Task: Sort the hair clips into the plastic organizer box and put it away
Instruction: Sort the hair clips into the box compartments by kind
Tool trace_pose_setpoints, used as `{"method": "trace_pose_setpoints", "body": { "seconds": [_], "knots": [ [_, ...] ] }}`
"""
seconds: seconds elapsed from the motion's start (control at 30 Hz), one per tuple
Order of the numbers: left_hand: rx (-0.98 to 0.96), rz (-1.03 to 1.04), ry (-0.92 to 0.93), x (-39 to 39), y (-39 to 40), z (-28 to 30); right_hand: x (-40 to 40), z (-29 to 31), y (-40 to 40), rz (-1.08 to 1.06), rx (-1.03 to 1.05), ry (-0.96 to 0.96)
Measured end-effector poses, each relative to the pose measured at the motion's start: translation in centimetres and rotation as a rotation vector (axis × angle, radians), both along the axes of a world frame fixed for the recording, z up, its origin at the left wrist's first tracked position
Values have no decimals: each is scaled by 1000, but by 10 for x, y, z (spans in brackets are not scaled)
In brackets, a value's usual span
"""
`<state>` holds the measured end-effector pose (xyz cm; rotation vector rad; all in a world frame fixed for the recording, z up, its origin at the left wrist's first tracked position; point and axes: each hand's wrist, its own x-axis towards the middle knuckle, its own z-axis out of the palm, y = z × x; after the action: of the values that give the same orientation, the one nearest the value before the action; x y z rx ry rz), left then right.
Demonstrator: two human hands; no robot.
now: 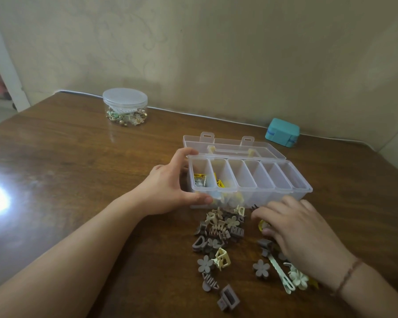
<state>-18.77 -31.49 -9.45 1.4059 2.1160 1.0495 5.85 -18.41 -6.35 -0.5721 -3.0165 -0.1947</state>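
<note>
A clear plastic organizer box (285,180) with several compartments stands open on the wooden table, its lid (234,145) folded back. Yellow clips (220,183) lie in its two leftmost compartments. My left hand (170,187) grips the box's left end, thumb on the front corner, fingers over the back rim. A heap of grey, brown and cream hair clips (218,228) lies in front of the box. My right hand (299,230) rests over the heap's right side, its fingertips closing on a yellow clip (262,225).
A round clear jar (125,106) with small trinkets stands at the back left. A teal box (282,132) sits by the wall at the back right. A white cable (193,114) runs along the table's far edge. Glare spot at left.
</note>
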Motion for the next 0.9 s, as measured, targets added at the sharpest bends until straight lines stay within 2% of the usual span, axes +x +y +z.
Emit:
{"method": "trace_pose_setpoints", "body": {
  "seconds": [0.1, 0.17, 0.23, 0.33, 0.37, 0.43, 0.5, 0.6, 0.7, 0.8, 0.9],
  "knots": [
    [0, -3, 2, 0, 0, 0, -3, 10, 3, 98, -47, 160],
    [0, 3, -5, 0, 0, 0, -14, 23, 5, 92, -97, 258],
    [5, 15, -17, -1, 0, -1, -26, 32, 6, 114, -130, 279],
    [6, 21, -22, -2, 0, -1, -35, 41, 3, 179, -374, 325],
    [4, 22, -23, -2, 0, -2, -37, 42, 2, 196, -360, 347],
    [3, 22, -29, -3, 0, -1, -44, 41, 8, 192, -153, 393],
    [6, 24, -28, -3, 0, -1, -52, 36, 17, 144, -17, 354],
    [9, 23, -26, -3, 0, -2, -53, 24, 30, 117, -135, 254],
    [14, 18, -25, -3, 0, -2, -34, 22, 38, 135, -258, 357],
    [19, 13, -23, -4, 0, -3, -4, 23, 43, 79, -246, 448],
    [37, 0, -28, -2, 0, -2, 27, 19, 40, 51, -194, 346]
  ]
}}
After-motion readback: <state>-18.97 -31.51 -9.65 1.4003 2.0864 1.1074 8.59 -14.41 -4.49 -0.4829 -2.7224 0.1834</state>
